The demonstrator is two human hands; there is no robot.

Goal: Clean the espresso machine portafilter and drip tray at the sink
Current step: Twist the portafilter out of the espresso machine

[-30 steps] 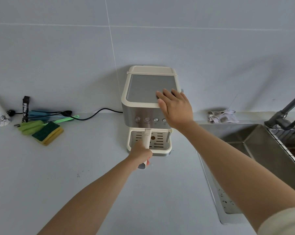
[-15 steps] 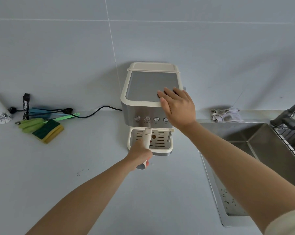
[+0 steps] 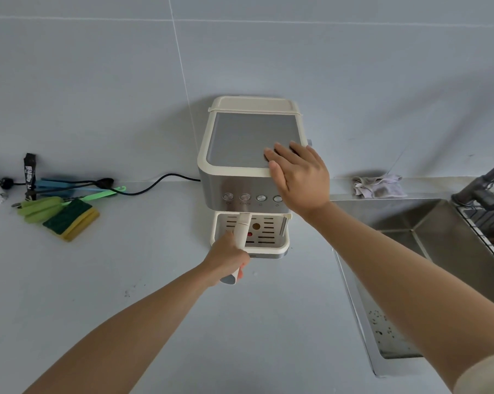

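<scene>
A cream and steel espresso machine stands against the wall on the grey counter. My right hand lies flat on the front right corner of its top, fingers straight. My left hand grips the cream portafilter handle, which sticks out toward me from under the machine's front. The portafilter's head is hidden under the machine. Below it sits the cream slotted drip tray in the machine's base. The steel sink lies to the right.
A green and yellow sponge, green brushes and a black power cord lie on the counter at left. A crumpled rag sits behind the sink. A dark faucet and a wire rack are at far right.
The view has shifted slightly. Both hands stay where they were, the right on the machine's top and the left on the portafilter handle.
</scene>
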